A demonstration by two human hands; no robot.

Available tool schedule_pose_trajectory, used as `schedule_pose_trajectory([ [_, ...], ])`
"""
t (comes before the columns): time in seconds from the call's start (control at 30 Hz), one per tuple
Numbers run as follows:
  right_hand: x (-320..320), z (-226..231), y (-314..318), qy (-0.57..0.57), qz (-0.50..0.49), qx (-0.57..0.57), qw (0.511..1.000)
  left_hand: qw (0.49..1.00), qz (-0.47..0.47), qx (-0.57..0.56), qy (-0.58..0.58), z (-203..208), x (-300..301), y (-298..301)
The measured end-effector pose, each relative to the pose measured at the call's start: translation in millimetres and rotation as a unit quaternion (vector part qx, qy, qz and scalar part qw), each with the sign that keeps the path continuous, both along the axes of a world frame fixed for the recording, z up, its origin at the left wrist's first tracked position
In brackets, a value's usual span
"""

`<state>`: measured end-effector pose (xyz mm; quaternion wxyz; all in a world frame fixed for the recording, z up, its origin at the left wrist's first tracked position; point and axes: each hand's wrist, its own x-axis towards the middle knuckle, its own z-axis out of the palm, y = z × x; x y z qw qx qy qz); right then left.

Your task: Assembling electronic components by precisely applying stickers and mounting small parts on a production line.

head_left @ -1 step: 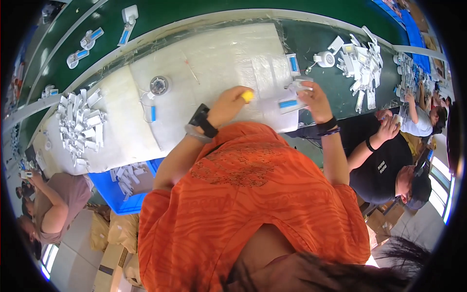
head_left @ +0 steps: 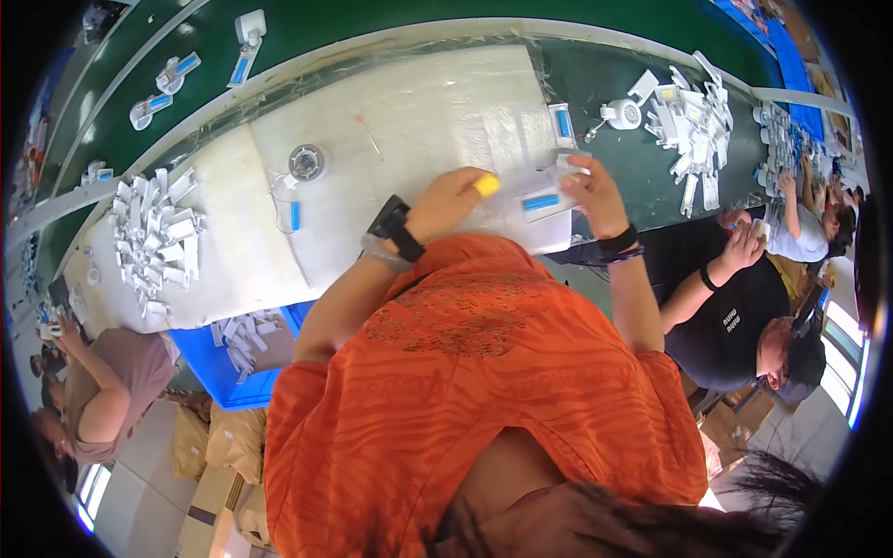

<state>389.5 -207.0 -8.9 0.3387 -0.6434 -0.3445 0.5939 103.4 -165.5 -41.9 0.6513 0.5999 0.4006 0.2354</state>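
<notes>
My left hand (head_left: 443, 206) is closed over the pale mat, with a small yellow thing (head_left: 486, 185) at its fingertips; its kind is unclear. To its right, my right hand (head_left: 597, 199) has bent fingers around the edge of a white plastic part (head_left: 573, 162), which they partly cover. Just left of those fingers is a white casing with a blue cell (head_left: 539, 201); I cannot tell whether the hand touches it. Beyond the right hand, another white casing with a blue insert (head_left: 561, 123) lies at the mat's edge.
White casings are heaped left (head_left: 156, 237) and right (head_left: 690, 121). A round fan unit (head_left: 305, 163) and a thin red-tipped rod (head_left: 369, 136) lie on the mat (head_left: 419, 102). A blue bin (head_left: 219, 367) stands below the table's front left. Co-workers sit on both sides.
My left hand has moved slightly right with the yellow thing. The casing with the blue cell has shifted a little left, and my right hand's fingers have moved slightly left.
</notes>
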Motion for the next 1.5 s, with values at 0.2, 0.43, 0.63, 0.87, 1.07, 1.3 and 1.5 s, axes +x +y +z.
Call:
schedule_pose_trajectory([
  [0.2,-75,-6,-6,-0.103,0.116,0.111,0.982,0.952,-0.279,-0.125,0.000,16,13,26],
  [0.43,-73,7,20,-0.417,0.354,0.323,0.772,0.908,-0.395,-0.041,0.131,25,1,33],
  [0.63,-67,-5,38,-0.262,0.532,0.196,0.781,0.903,-0.375,0.062,0.198,40,-6,25],
  [0.87,-87,45,31,-0.210,0.361,0.270,0.868,0.937,-0.130,0.105,0.308,49,-12,16],
  [1.07,-86,66,14,0.057,0.261,0.122,0.956,0.957,0.115,-0.247,-0.101,65,-20,15],
  [1.3,-94,73,19,0.090,0.281,-0.001,0.956,0.991,0.007,-0.120,-0.063,88,-32,2],
  [1.5,-111,72,2,-0.303,0.109,0.407,0.855,0.984,0.026,-0.155,-0.085,92,-30,-2],
])
